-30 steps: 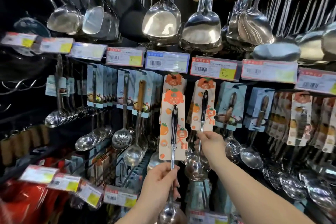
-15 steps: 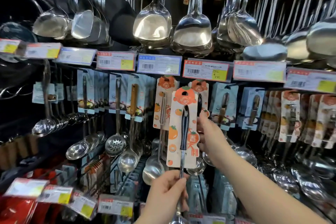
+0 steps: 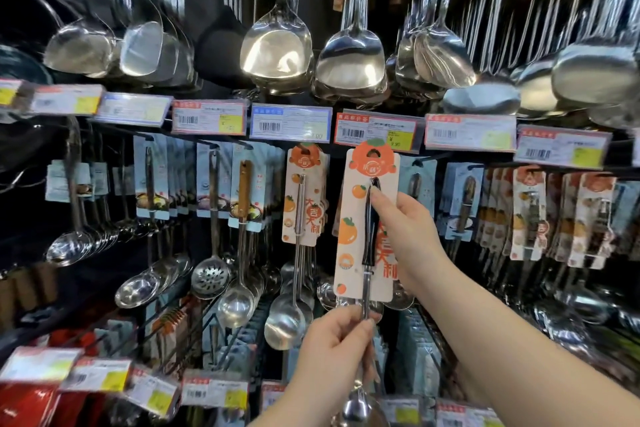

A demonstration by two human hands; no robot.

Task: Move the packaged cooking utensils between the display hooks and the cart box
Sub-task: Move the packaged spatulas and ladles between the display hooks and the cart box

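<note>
A packaged ladle (image 3: pixel 360 229) with a black handle sits on a white card printed with oranges. The card's top is level with the display hook under the red price tag (image 3: pixel 379 130). My left hand (image 3: pixel 332 354) grips the steel shaft just below the card. My right hand (image 3: pixel 405 229) holds the card's right edge, with the index fingertip on the top of the black handle. The ladle's bowl (image 3: pixel 360 406) hangs at the bottom edge of the view. The same kind of card (image 3: pixel 303 194) hangs on the hook to the left. The cart box is out of sight.
Large steel spatulas and ladles (image 3: pixel 277 45) hang in a row overhead. Blue-carded ladles and skimmers (image 3: pixel 211 218) fill the hooks on the left, orange-carded utensils (image 3: pixel 561 215) those on the right. Price tags line the rails above and below.
Both hands have carried the carded ladle up and to the right, from in front of the left hook to the hook under the red tag. My right hand has shifted onto its card.
</note>
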